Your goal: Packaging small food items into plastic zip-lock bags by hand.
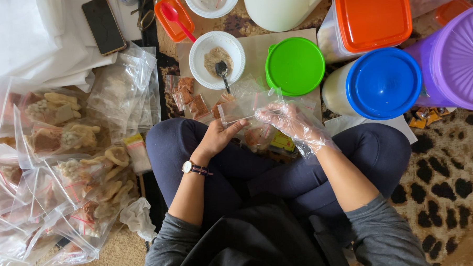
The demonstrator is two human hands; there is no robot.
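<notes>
I sit cross-legged on the floor. My left hand (218,136), with a watch on its wrist, pinches the left edge of a small clear plastic bag (242,106). My right hand (289,122), in a thin clear plastic glove, grips the same bag at its right side. The bag hangs over my knees, just in front of a white bowl (200,53) that holds brownish powder and a metal spoon (223,72). Small filled packets of brown spice (188,97) lie on the brown paper beside the bowl.
Several clear bags of packed food (63,142) are piled at my left. Beyond the bowl stand containers with green (295,65), blue (383,83), orange (372,20) and purple (462,54) lids. A phone (104,24) lies on white paper; a red spoon (172,15) rests in an orange lid.
</notes>
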